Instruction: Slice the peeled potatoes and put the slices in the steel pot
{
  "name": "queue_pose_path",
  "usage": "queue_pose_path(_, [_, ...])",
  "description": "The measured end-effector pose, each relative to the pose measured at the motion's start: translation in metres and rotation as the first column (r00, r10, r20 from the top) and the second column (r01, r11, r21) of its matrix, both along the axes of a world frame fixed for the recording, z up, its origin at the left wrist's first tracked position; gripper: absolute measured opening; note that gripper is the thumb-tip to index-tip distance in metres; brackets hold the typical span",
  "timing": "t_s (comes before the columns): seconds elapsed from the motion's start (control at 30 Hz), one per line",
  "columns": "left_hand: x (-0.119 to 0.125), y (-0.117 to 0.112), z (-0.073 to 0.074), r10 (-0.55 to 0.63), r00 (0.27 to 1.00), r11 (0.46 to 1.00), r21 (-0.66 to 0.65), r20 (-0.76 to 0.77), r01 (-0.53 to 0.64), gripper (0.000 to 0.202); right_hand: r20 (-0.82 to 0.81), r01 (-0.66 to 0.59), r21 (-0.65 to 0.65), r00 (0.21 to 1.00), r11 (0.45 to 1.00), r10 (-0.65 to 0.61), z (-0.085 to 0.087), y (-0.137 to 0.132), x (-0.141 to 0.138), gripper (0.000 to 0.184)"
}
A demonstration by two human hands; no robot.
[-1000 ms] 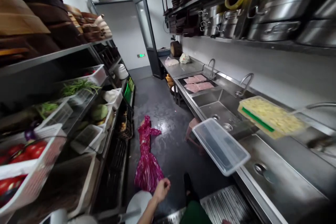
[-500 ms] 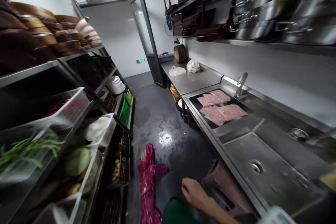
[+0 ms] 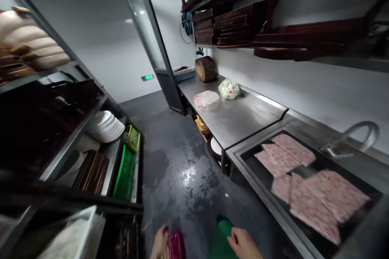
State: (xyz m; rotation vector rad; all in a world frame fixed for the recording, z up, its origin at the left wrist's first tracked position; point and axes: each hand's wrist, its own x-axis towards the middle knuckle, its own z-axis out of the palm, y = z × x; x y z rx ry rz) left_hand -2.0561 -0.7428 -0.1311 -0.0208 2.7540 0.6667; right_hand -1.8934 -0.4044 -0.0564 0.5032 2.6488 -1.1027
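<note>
At the bottom edge, my left hand [image 3: 160, 243] is loosely closed, with nothing visible in its fingers. Close on its right is a shiny purple plastic-wrapped bundle [image 3: 176, 246], mostly cut off by the frame; I cannot tell whether the hand touches it. My right hand [image 3: 244, 243] hangs further right, fingers curled, nothing showing in them. Between the hands is something green with a dark tip [image 3: 224, 234], seemingly part of my own clothing or footwear. To the right, flat slabs of pink meat [image 3: 316, 194] lie on a black tray [image 3: 264, 174] across the sink unit.
A steel counter [image 3: 243, 115] carries a bagged white bundle [image 3: 229, 89], a flat pale package [image 3: 206, 98] and a log-like block [image 3: 206, 68]. A faucet [image 3: 354, 137] stands behind the tray. Shelves with stacked plates [image 3: 106, 126] and a green crate [image 3: 125, 172] line the left. Wet floor [image 3: 173, 162] leads to an open door [image 3: 152, 44].
The view has moved forward along the aisle; counter and meat appear nearer. The purple bundle has slid toward the bottom edge. My left hand has come into view, and my right hand sits lower and further right.
</note>
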Motion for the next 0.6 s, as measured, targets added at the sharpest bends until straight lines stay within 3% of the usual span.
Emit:
queue_pose_path(0.1, [-0.158,0.039,-0.001,-0.068,0.997,0.977,0.203,0.025,0.062,0.017,-0.050,0.094,-0.024,0.994,0.995,-0.095,-0.014,0.040,-0.113,0.017])
queue_pose_path(0.17, [-0.242,0.079,-0.004,-0.092,0.996,0.953,0.291,-0.002,0.089,0.021,-0.095,0.100,-0.056,0.990,0.993,-0.105,-0.018,0.070,-0.198,0.012])
queue_pose_path(0.23, [-0.301,0.124,-0.007,-0.147,0.989,0.940,0.311,-0.006,0.142,0.025,-0.130,0.078,-0.083,0.988,0.993,-0.088,-0.010,0.100,-0.289,0.013])
queue_pose_path(0.33, [-0.367,0.190,-0.001,-0.329,0.941,0.904,0.315,0.079,0.289,0.026,-0.232,0.023,-0.052,0.972,0.998,-0.034,0.024,0.143,-0.430,0.024])
queue_pose_path(0.43, [-0.457,0.248,0.025,-0.398,0.915,0.882,0.300,0.060,0.364,0.026,-0.352,0.096,-0.004,0.932,0.995,-0.092,0.071,0.189,-0.571,0.029])
queue_pose_path(0.53, [-0.590,0.308,0.064,-0.387,0.916,0.856,0.326,-0.110,0.401,0.027,-0.511,0.285,0.100,0.837,0.953,-0.197,0.105,0.235,-0.701,0.039])
queue_pose_path(0.6, [-0.685,0.358,0.089,-0.382,0.889,0.826,0.337,-0.253,0.452,0.029,-0.537,0.364,0.211,0.819,0.907,-0.203,0.111,0.261,-0.773,0.054])
